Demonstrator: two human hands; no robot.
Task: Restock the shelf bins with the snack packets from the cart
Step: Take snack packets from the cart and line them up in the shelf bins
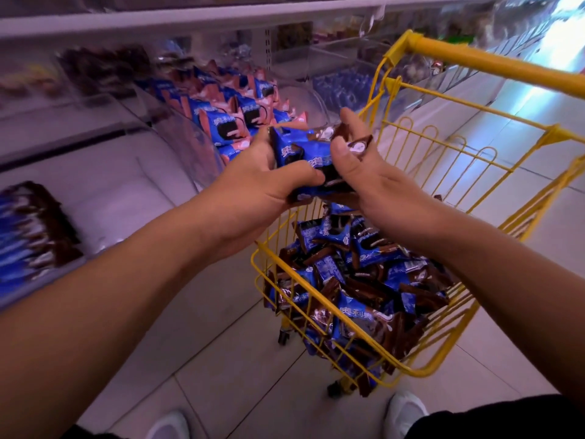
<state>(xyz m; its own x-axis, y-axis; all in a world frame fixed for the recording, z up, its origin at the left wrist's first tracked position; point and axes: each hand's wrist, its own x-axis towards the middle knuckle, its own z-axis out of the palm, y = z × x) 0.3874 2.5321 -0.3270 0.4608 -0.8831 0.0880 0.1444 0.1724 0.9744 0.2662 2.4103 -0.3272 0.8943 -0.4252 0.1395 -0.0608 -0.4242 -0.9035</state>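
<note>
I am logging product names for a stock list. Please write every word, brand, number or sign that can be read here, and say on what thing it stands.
"奥利奥": white characters on a blue packet in the yellow cart.
"奥利奥", partly blurred: on a blue and pink packet in the shelf bin.
Packets held by the left hand and right hand: print covered, only partly legible.
Smaller print, other bins: too blurred to read.

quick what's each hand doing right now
Left hand: gripping a bunch of blue and brown snack packets.
Right hand: holding the same bunch, fingers curled on it.
</note>
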